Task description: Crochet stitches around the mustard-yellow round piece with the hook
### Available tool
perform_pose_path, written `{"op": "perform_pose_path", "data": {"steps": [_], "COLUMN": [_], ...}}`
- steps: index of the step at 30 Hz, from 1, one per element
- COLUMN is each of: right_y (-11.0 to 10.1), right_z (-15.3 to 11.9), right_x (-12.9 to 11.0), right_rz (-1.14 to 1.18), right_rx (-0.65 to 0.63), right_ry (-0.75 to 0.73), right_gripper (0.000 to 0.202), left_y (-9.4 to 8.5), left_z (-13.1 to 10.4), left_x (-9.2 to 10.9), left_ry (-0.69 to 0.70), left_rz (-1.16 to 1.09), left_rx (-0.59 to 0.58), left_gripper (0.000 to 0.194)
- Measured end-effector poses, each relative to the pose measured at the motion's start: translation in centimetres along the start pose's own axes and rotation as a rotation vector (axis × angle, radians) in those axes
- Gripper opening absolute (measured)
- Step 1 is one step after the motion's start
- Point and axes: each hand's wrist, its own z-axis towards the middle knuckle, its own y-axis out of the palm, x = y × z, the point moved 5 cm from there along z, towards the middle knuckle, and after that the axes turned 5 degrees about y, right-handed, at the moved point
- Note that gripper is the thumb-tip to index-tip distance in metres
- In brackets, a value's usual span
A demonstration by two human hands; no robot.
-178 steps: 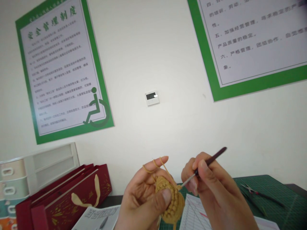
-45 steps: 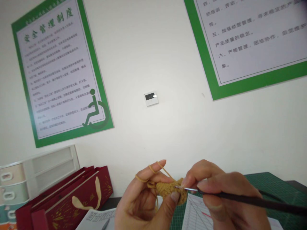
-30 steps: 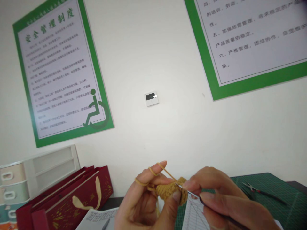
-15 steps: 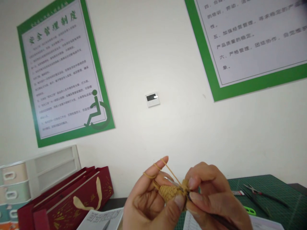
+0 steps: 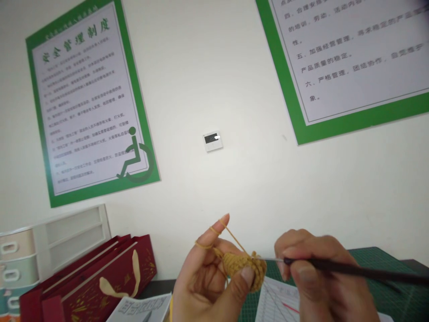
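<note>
My left hand (image 5: 211, 277) pinches a small mustard-yellow crochet piece (image 5: 246, 270) between thumb and fingers. Yellow yarn (image 5: 234, 236) winds round its raised index finger and runs taut down to the top edge of the piece. In my right hand (image 5: 321, 268) is a crochet hook (image 5: 335, 267) with a dark handle, gripped between thumb and fingers. The hook's thin metal shaft points left, and its tip meets the top edge of the crochet piece. Whether a loop sits on the tip is too small to tell.
Dark red gift bags (image 5: 100, 277) and a stack of drawers (image 5: 20, 259) stand at the left. Printed sheets (image 5: 278, 297) lie below my hands, partly over a green cutting mat (image 5: 378, 259). Green-framed posters (image 5: 94, 98) and a thermostat (image 5: 212, 141) are on the wall.
My right hand has moved right, away from the left, and the hook has swung nearly level with its shaft now showing. More of the crochet piece is visible.
</note>
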Motion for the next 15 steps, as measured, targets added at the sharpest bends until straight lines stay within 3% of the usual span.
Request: {"op": "perform_pose_path", "data": {"steps": [2, 6, 8, 10, 15], "right_y": [0.2, 1.6, 2.5, 3.0, 2.7], "right_z": [0.3, 0.0, -0.3, -0.4, -0.6], "right_x": [1.0, 3.2, 3.7, 3.7, 3.3], "right_rz": [0.133, 0.419, 0.546, 0.608, 0.521], "right_rx": [0.003, -0.133, -0.176, -0.172, -0.149], "right_ry": [0.232, 0.721, 0.844, 0.815, 0.491], "right_gripper": [0.020, 0.038, 0.038, 0.033, 0.010], "left_y": [-0.2, -0.3, -0.2, -0.3, -0.5], "left_z": [0.2, 0.3, 0.3, 0.3, 0.5], "left_x": [-0.1, -0.3, -0.4, -0.4, -0.6], "left_ry": [-0.030, -0.119, -0.157, -0.175, -0.179], "left_rz": [-0.010, -0.025, -0.044, -0.056, -0.070], "left_rx": [-0.045, -0.113, -0.143, -0.157, -0.165], "left_gripper": [0.051, 0.045, 0.042, 0.041, 0.044]}}
